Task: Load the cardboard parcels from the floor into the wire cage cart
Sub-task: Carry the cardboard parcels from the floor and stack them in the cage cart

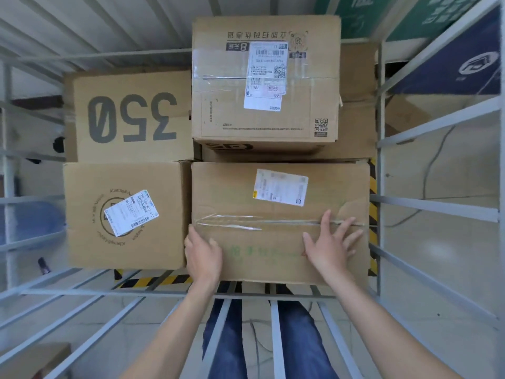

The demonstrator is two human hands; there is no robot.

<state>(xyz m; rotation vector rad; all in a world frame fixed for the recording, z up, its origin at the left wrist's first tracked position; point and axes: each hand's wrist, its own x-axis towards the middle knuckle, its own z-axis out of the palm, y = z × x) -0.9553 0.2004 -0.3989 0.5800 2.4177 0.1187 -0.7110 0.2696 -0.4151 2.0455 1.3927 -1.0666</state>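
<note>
I look down into the wire cage cart (437, 206), where several cardboard parcels lie packed together. The nearest parcel (246, 192), taped along its middle with a white label, sits at the front right. My left hand (203, 255) rests against its near left corner, fingers fairly straight. My right hand (332, 243) lies flat on its top with fingers spread. Left of it is a parcel with a round logo (90, 192). Behind stand a box printed "350" (131, 119) and a taller labelled box (262, 77) stacked on another.
Grey cage bars run along both sides and across the near edge (164, 292). Yellow-black hazard tape (153, 280) marks the cart floor. Another cardboard box (32, 359) lies on the floor at the lower left. Green and blue cartons (451, 58) stand outside at the upper right.
</note>
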